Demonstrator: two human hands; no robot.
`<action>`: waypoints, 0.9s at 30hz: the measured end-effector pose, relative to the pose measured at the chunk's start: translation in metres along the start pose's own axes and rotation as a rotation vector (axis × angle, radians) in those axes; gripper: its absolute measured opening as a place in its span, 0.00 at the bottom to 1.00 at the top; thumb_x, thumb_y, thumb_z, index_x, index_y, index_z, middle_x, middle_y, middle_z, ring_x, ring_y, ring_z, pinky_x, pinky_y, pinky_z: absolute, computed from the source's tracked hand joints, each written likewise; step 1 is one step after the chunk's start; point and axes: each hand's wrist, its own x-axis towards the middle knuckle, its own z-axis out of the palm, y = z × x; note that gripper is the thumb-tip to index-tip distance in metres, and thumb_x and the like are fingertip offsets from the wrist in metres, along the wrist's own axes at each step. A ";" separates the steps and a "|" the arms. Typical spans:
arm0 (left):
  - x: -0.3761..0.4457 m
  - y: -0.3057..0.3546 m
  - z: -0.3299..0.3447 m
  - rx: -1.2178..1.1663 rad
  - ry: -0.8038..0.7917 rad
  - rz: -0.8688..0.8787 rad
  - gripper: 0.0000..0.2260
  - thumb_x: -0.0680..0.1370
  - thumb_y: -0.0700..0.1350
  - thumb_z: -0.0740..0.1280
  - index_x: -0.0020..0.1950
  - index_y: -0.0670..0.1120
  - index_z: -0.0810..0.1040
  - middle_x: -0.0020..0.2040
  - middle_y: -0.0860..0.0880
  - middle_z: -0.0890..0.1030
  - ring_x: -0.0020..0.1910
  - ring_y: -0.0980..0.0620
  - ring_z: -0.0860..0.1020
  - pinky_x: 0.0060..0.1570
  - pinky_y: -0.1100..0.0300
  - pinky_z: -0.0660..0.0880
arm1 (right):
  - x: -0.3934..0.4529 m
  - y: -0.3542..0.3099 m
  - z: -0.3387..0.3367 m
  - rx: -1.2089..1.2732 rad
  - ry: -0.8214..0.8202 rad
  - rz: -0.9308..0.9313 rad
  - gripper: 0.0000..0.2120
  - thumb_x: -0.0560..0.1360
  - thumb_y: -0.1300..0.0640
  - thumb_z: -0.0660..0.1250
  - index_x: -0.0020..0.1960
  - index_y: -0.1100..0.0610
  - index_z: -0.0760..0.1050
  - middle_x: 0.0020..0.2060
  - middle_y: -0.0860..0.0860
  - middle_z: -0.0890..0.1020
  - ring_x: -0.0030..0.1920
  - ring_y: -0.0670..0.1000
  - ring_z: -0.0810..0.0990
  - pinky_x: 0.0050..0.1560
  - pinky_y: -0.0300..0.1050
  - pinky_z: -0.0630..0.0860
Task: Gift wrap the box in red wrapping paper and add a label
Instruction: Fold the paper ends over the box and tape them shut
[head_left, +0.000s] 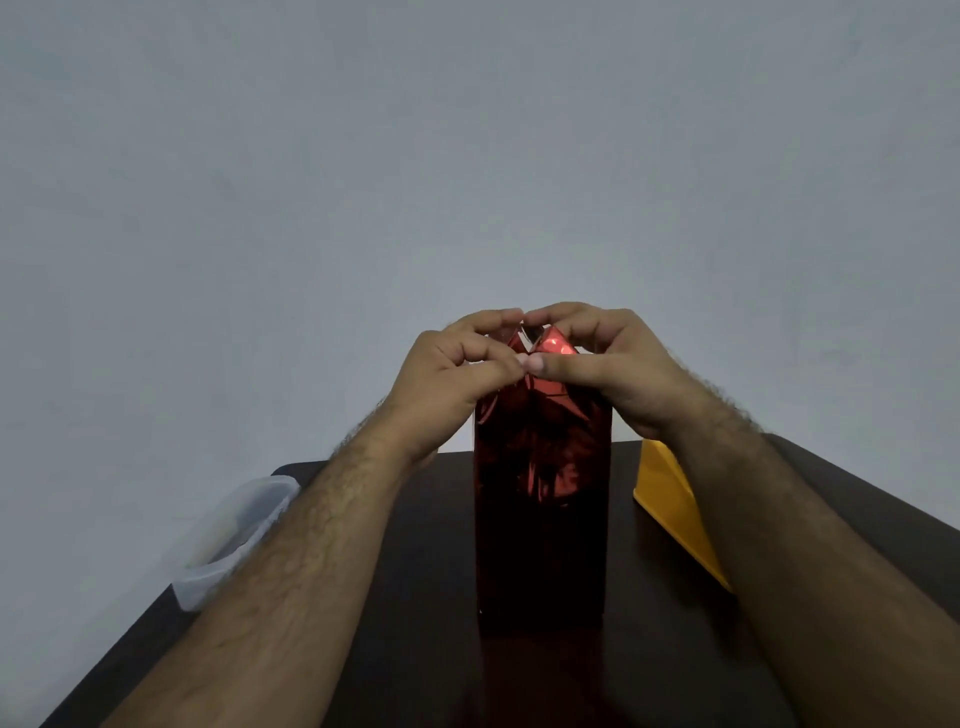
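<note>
Folding the top flaps of a red-wrapped box standing on a dark desk.

The desk (415, 597) fills the lower picture, and the box (540, 509), already sheathed in shiny red paper (550, 389), stands upright on it at the centre. At 3 o'clock from the box lies a yellow sheet (670, 509); at 9 o'clock, on the desk's edge, sits a clear plastic tub (234, 535). Both hands meet over the box's top end: the left hand (452, 374) and the right hand (613, 374) each curl their fingers round the loose paper, thumbs touching at the middle and pinching the flaps together. The step appears to be closing the top end. Next, the fold probably needs pressing flat and fixing down; no tape or label can be seen.
</note>
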 end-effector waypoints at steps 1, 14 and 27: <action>-0.001 -0.001 0.001 -0.028 0.009 -0.017 0.06 0.80 0.36 0.73 0.46 0.43 0.90 0.68 0.58 0.82 0.68 0.60 0.80 0.65 0.59 0.76 | 0.001 0.003 0.002 0.043 0.021 0.028 0.04 0.72 0.61 0.79 0.45 0.62 0.87 0.62 0.55 0.83 0.61 0.54 0.84 0.59 0.52 0.82; 0.004 -0.012 -0.001 -0.063 0.077 -0.122 0.07 0.80 0.39 0.74 0.43 0.41 0.87 0.64 0.52 0.85 0.63 0.56 0.84 0.65 0.55 0.77 | 0.008 -0.010 0.001 0.037 0.126 0.273 0.09 0.80 0.58 0.72 0.55 0.62 0.87 0.53 0.55 0.89 0.59 0.55 0.86 0.67 0.64 0.78; 0.004 -0.011 0.013 -0.252 0.115 -0.215 0.05 0.81 0.42 0.75 0.50 0.41 0.88 0.59 0.43 0.88 0.58 0.46 0.86 0.64 0.50 0.80 | -0.001 -0.030 -0.007 -0.097 0.100 0.245 0.25 0.65 0.44 0.81 0.48 0.63 0.81 0.49 0.50 0.88 0.56 0.45 0.86 0.57 0.58 0.81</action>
